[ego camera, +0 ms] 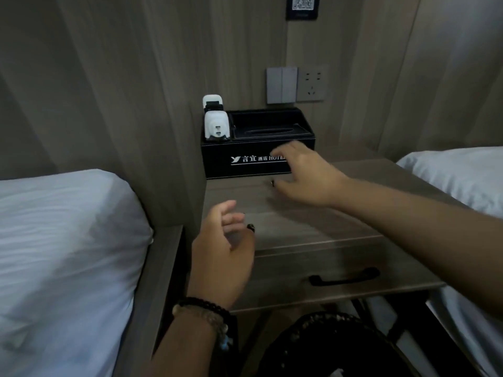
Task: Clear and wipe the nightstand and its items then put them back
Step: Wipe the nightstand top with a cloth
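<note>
A wooden nightstand [313, 221] stands between two beds. At its back left sits a black hotel tissue box organiser [245, 151] with white lettering on its front. Two white remote controls [216, 126] stand upright in its left slot. My right hand [304, 175] hovers in front of the organiser's right front corner, fingers spread and holding nothing. My left hand [223, 254] is over the nightstand's front left edge, fingers loosely spread and empty, with bead bracelets on the wrist.
White-sheeted beds flank the nightstand, one at left [62, 254] and one at right [457, 175]. A black drawer handle [344, 277] is on the nightstand's front. A light switch [281, 85] and socket [312, 83] are on the wood wall behind.
</note>
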A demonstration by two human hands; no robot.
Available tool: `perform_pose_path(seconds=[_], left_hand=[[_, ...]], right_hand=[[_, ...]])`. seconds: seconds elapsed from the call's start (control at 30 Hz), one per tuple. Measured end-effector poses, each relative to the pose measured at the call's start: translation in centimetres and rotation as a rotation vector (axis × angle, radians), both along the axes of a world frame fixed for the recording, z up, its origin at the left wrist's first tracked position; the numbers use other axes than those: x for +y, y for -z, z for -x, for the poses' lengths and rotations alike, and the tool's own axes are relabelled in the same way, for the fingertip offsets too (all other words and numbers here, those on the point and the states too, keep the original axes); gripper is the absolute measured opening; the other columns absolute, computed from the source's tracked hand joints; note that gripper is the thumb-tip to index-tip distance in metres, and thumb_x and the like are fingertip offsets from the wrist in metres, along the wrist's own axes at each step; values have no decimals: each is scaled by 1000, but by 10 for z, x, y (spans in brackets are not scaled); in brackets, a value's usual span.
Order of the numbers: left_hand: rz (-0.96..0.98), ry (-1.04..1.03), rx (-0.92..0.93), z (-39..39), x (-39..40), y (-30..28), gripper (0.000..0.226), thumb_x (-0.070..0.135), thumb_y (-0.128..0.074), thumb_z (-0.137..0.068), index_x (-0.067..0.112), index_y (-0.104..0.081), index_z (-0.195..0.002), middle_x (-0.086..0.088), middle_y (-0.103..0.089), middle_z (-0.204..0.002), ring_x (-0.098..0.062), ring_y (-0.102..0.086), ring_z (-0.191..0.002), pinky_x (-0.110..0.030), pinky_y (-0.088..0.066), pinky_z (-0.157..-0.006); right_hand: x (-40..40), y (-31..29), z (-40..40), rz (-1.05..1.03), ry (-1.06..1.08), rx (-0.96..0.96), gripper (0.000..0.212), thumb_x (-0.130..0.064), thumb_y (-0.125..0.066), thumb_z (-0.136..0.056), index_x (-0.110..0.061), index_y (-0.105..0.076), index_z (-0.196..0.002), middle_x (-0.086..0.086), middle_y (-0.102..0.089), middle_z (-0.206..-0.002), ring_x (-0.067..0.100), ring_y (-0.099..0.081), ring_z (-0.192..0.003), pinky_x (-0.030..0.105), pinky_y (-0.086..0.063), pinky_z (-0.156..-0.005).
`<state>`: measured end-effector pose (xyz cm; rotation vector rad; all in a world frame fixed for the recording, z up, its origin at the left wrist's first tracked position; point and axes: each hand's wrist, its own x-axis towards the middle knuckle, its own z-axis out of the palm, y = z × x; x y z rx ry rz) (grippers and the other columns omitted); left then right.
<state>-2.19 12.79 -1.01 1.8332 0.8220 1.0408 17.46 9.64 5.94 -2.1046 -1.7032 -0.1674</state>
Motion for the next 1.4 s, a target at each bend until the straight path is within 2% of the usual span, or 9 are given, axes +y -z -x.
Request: perform_pose_path(seconds=[0.13, 0.3, 0.6, 0.8, 0.93, 1.0, 1.13, 1.27, 1.4], left_hand=[[-28, -31, -60, -2, 8, 4, 38, 18, -64, -87, 30, -51, -120, 17, -61, -107, 3, -59, -99, -16, -46, -83], [-1, -135, -83, -6, 20, 8, 31, 23, -63, -88, 33, -54, -115, 14, -54, -121, -4, -53, -110, -17, -42, -84], [53, -160, -140, -5, 22, 4, 22, 27, -52, -95, 29, -55, -117, 9, -55, -123, -4, -52, -110, -18, -39, -86], [73, -238, -197, -5, 23, -1, 20, 24, -49, -96, 27, -51, -116, 2, -52, -128, -1, -52, -101, -10, -35, -75], [177, -349, -281, -1, 29, -5, 22, 27, -47, -97, 23, -52, -118, -4, -52, -129, -18, -52, -114, -30, -41, -93], [227, -416, -310, 3, 31, -12, 22, 25, -46, -98, 19, -53, -119, 0, -52, -122, -17, -49, -113, -26, -35, -89], [495, -266, -525, 10, 48, -12, 25, 35, -47, -97, 14, -60, -94, 13, -63, -88, -2, -58, -80, -25, -39, -78], [694, -143, -726, 14, 54, -4, 68, 68, -54, -74, 24, -63, -125, 4, -64, -126, -20, -59, -117, -44, -41, -105], [626, -84, -808, 19, 49, -19, 54, 61, -56, -83, 22, -67, -118, 0, -69, -119, -23, -63, -114, -39, -48, -98]], right_hand=[[85, -11, -30, 111, 151, -268, 71, -40, -63, -87, -8, -33, -143, 15, -29, -147, 35, -34, -133, 48, -36, -106], [134, -3, -59, 187, 292, -184, 83, -58, -62, -83, -9, -35, -143, 15, -39, -144, 34, -37, -133, 48, -29, -112], [119, 16, -58, -1, 321, -266, 85, -74, -58, -75, -21, -43, -139, 6, -50, -134, 27, -42, -126, 42, -29, -106], [77, 15, -45, -35, 222, -208, 80, -70, -63, -73, -23, -47, -136, 3, -52, -130, 24, -43, -125, 40, -26, -106], [45, 16, -32, -85, 119, -144, 77, -67, -70, -68, -24, -53, -130, -1, -55, -123, 21, -46, -122, 37, -25, -103], [30, 16, -24, -105, 60, -115, 74, -64, -74, -65, -25, -56, -125, -4, -57, -118, 18, -47, -119, 34, -24, -99], [5, 15, -10, -151, -81, 51, 68, -70, -72, -56, -31, -63, -111, -13, -58, -105, 10, -50, -111, 29, -22, -101], [-10, 14, 1, -203, -190, 285, 47, -64, -71, -64, -32, -71, -98, -20, -62, -93, 3, -54, -102, 45, -34, -107], [-20, 25, 26, -398, -132, 352, 40, -67, -55, -75, -35, -75, -86, -16, -69, -85, 6, -59, -98, 50, -34, -104]])
